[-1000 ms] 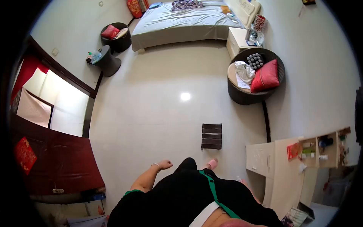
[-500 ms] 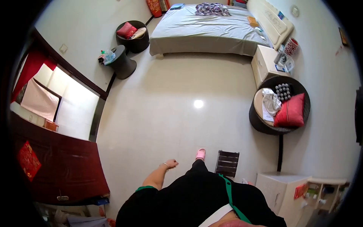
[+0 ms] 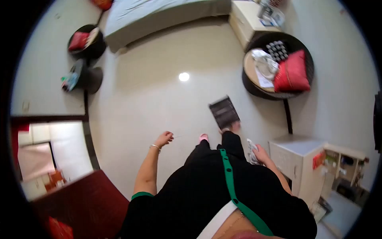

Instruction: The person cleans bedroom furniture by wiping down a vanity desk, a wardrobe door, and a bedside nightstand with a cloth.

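My left hand [image 3: 164, 138] hangs out over the pale floor, with a silver bracelet at the wrist; its fingers are curled together, and whether they hold something I cannot make out. By my right hip, my right hand [image 3: 261, 154] is closed on a crumpled white cloth [image 3: 252, 152]. A dark slatted stool [image 3: 225, 113] stands on the floor just ahead of my feet, blurred by motion. One pink slipper [image 3: 203, 137] shows on my left foot.
A round dark chair [image 3: 262, 93] with a red cushion stands ahead right, beside a white bedside cabinet [image 3: 242, 24]. The bed [image 3: 159, 20] lies ahead. A cream cabinet [image 3: 286, 157] is on my right, a dark red door [image 3: 87, 203] at left.
The view has turned and tilted down. The stool now appears directly ahead of my feet. My right hand with the white cloth has come into clear sight beside my hip.
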